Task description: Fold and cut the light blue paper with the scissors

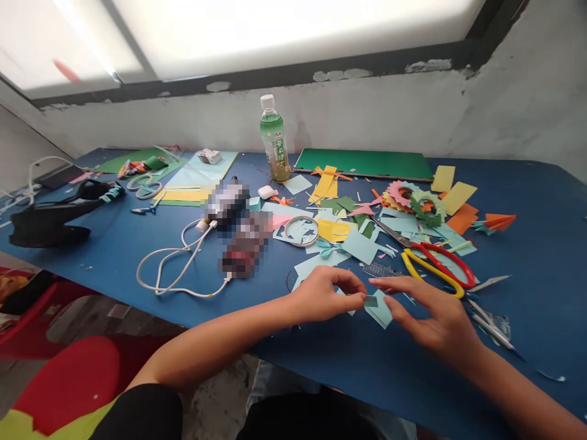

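Observation:
Between thumb and forefinger, my left hand (328, 294) pinches a small light-blue paper piece (371, 301) just above the table. My right hand (433, 315) is close by on the right, thumb and fingers apart, with nothing visible between them. Under the hands lies a light-blue paper sheet (383, 313). Beyond my right hand are scissors (438, 264) with one red and one yellow handle, blades pointing away to the left. A roll of tape (301, 231) lies among paper scraps past my left hand.
A green-labelled bottle (274, 140) stands near the wall. Left of the scraps, two blurred devices (245, 244) are joined by a white cable (177, 250). A green board (362, 164) lies at the back. A craft knife (493, 330) is at the right, a black object (50, 214) far left.

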Demonstrator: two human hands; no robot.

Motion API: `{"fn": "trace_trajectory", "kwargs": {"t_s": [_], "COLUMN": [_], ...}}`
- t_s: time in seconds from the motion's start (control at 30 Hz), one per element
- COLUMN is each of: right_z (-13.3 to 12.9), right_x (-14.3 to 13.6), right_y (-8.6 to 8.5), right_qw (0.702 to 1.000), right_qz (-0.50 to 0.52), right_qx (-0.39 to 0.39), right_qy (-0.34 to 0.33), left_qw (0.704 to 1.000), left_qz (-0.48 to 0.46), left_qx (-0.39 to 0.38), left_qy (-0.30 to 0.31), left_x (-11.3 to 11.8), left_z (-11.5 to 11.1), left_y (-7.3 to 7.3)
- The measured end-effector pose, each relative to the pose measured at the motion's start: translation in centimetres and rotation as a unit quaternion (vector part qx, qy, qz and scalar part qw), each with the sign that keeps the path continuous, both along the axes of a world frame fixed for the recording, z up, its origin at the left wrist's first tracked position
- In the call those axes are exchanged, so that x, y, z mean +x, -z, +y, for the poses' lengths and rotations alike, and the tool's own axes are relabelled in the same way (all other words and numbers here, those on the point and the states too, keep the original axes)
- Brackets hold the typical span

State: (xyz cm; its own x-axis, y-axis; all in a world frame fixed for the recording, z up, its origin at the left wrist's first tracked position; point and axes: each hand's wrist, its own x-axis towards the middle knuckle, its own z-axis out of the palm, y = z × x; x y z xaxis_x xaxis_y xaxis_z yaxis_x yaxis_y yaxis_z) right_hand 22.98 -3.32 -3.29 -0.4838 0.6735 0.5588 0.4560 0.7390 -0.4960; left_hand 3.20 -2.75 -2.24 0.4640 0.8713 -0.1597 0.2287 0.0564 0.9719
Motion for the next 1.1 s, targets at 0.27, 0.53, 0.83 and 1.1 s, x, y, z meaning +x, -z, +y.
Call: {"fn": "trace_trajectory", "kwargs": {"t_s": [0.27,0.53,0.83,1.1], "right_z": [-0.9,-1.4,-1.1,-0.8], "right_x": [-1.4,-0.8,-1.0,-1.8], "right_y": [-0.3,-1.5,-1.5,-0.4], "right_qw": [1.0,0.997,0.997,0.993], "right_qz": [0.0,0.004,0.016,-0.016], "right_qx": [-0.005,0.043,0.014,0.092], "right_qy": [0.029,0.058,0.076,0.071], "left_qw": [0.969,0.941,0.956,0.914], "left_qz": [0.104,0.155,0.066,0.137], "left_qx": [0.214,0.276,0.285,0.38], "left_qy": [-0.064,-0.121,0.017,-0.047], "left_x": [0.6,-0.4,0.0,0.4], "left_z": [-0.9,0.2,-0.5,-1.0], "left_y": [0.3,-0.2,0.6,1.8]}}
